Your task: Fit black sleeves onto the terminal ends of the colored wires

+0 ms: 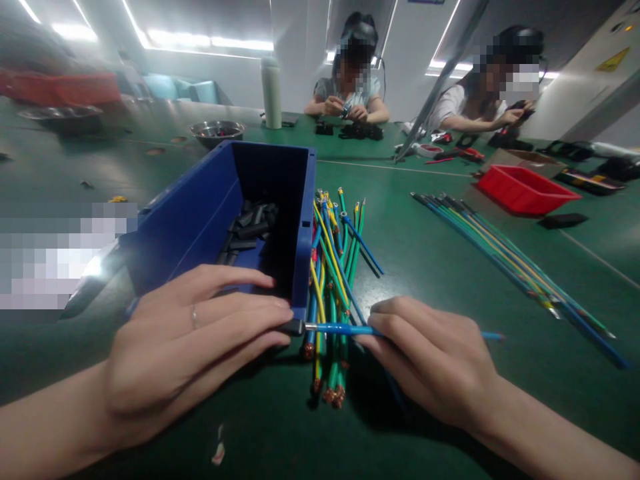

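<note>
My left hand (195,340) pinches a short black sleeve (291,327) between thumb and fingers, in front of a blue bin (185,207). Level with it, my right hand (430,353) is closed around a blue wire (345,329), whose tail sticks out to the right. The wire's metal end meets the mouth of the sleeve; how far it reaches inside is hidden. More black sleeves (253,231) lie in the bin. Below and behind the held wire is a loose bundle of green, yellow and blue wires (333,267), several with bare copper ends toward me.
On the right lies a second wire bundle (500,247) with black-covered far ends, beside a red tray (527,190). A metal bowl (217,133) and pale bottle (271,93) stand behind the bin. Two people (350,87) work across the green table (400,433); a slanted pole (440,83) rises there.
</note>
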A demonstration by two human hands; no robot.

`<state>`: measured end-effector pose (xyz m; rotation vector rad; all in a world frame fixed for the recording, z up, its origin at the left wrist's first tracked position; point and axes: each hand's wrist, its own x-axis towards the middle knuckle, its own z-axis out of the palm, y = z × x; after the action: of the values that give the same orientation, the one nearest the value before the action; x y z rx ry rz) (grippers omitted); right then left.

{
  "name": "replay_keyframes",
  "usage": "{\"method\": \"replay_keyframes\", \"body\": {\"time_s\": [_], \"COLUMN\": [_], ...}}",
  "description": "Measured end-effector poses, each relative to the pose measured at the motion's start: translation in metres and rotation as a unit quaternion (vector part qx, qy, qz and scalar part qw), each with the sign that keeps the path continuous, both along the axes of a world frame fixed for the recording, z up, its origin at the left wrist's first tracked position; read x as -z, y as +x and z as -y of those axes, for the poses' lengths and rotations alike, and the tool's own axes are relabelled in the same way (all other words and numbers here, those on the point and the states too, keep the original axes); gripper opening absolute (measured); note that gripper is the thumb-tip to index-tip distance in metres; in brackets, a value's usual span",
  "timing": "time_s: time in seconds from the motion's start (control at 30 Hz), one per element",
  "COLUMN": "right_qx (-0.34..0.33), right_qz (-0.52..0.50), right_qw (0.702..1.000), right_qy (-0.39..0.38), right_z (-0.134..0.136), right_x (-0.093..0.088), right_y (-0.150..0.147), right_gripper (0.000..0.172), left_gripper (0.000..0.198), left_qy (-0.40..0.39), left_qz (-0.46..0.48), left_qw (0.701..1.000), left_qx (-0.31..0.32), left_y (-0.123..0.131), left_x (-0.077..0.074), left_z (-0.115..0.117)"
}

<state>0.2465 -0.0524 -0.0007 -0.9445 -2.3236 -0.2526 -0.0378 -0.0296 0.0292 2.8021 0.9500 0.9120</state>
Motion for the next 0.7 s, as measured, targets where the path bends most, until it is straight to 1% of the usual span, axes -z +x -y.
{"method": "replay_keyframes", "body": {"time_s": [0.07, 0.17, 0.37, 0.53, 0.7], "right_qx": [0.004, -0.002, -0.032, -0.044, -0.048], "right_qz": [0.006, 0.009, 0.004, -0.001, 0.009], "right_qw": [1.0, 1.0, 0.999, 0.999, 0.999], "right_qy": [0.011, 0.021, 0.011, -0.01, -0.001], "right_z": [0.0, 0.0009, 0.0016, 0.0004, 0.0004], "right_x": [-0.0022, -0.0059, -0.0088, -0.0076, -0.0063], "right_y": [-0.0008, -0.0021, -0.0047, -0.0043, -0.004], "right_gripper": [0.015, 0.012, 0.011, 0.01, 0.013], "left_gripper": [0.019, 0.019, 0.02, 0.021, 0.022], "left_qy": [0.046, 0.042, 0.035, 0.033, 0.047], "left_qz": [0.024, 0.03, 0.011, 0.011, 0.01], "left_qw": [0.998, 0.997, 0.999, 0.999, 0.998], "left_qx": [0.031, 0.049, 0.039, 0.041, 0.037], "left_y": [0.0021, 0.0039, 0.0034, 0.0026, 0.002], "left_x": [0.0024, 0.0021, -0.0009, 0.001, 0.003], "left_z": [-0.0038, -0.0069, -0.0067, -0.0054, -0.0054]}}
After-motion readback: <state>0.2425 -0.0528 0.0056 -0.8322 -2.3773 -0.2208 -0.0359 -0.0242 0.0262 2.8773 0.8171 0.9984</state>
